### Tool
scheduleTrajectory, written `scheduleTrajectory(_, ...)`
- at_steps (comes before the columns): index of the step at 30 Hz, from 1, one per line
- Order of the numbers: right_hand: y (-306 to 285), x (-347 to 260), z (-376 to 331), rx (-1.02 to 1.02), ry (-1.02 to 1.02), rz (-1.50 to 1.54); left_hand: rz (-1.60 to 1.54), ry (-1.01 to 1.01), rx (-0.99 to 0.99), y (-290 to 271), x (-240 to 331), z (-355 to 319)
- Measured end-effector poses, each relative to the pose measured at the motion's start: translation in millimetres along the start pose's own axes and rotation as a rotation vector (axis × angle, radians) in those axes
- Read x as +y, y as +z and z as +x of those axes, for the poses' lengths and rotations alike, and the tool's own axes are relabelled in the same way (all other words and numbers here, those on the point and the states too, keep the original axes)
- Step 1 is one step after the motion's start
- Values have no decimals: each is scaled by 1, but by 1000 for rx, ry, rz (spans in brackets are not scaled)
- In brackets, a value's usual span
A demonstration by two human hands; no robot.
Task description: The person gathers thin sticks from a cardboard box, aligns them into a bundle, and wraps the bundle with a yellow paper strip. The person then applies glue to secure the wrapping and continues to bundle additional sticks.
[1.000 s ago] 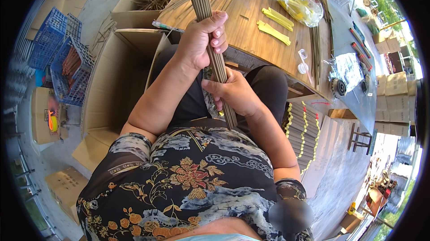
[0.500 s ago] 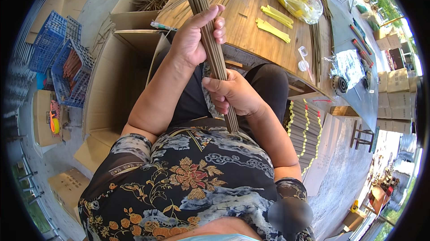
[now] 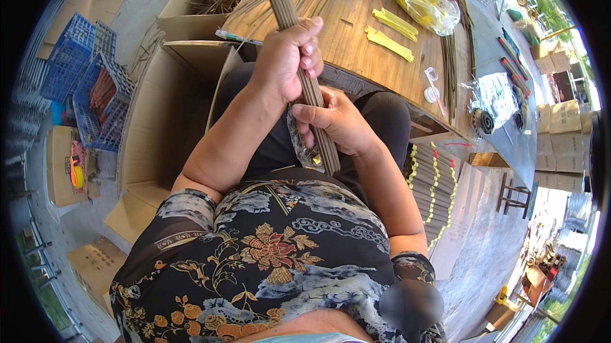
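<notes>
Sticks (image 3: 299,56) in one long thin bundle ran steeply from the lap up over the near edge of the wooden table (image 3: 356,31), top end pointing away. Left hand (image 3: 286,59) was wrapped tight around the middle; right hand (image 3: 337,123) clamped it just below, lower end poking out underneath.

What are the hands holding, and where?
A bundle of thin sticks: left hand wraps its middle, right hand grips near its lower end.

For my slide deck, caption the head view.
Both hands, left hand above right hand, grip a stick bundle at a wooden table.
</notes>
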State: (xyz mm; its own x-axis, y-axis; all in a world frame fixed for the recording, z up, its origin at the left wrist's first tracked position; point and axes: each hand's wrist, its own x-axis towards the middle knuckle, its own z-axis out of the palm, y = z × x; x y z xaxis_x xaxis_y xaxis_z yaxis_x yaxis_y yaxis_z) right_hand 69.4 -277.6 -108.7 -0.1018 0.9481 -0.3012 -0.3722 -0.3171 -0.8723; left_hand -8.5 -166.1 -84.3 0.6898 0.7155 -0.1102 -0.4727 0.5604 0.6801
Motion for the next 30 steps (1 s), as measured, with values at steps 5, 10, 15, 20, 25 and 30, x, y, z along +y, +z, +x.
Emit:
scheduleTrajectory(5,7,2,-5,546,-512,-872,84,237,216,-8,13,7)
scheduleTrajectory(10,18,0,2,675,-558,-1192,106,338,263,-10,10,8)
scheduleTrajectory(15,21,0,6,700,-488,-1206,127,385,281,-10,8,9)
scheduleTrajectory(20,23,-9,5,659,-390,-1208,70,419,254,-14,7,12)
scheduleTrajectory(25,14,-10,10,540,-441,-1119,53,369,253,-16,10,15)
scheduleTrajectory(30,5,-23,1,432,-404,-1152,-44,294,270,-23,18,24)
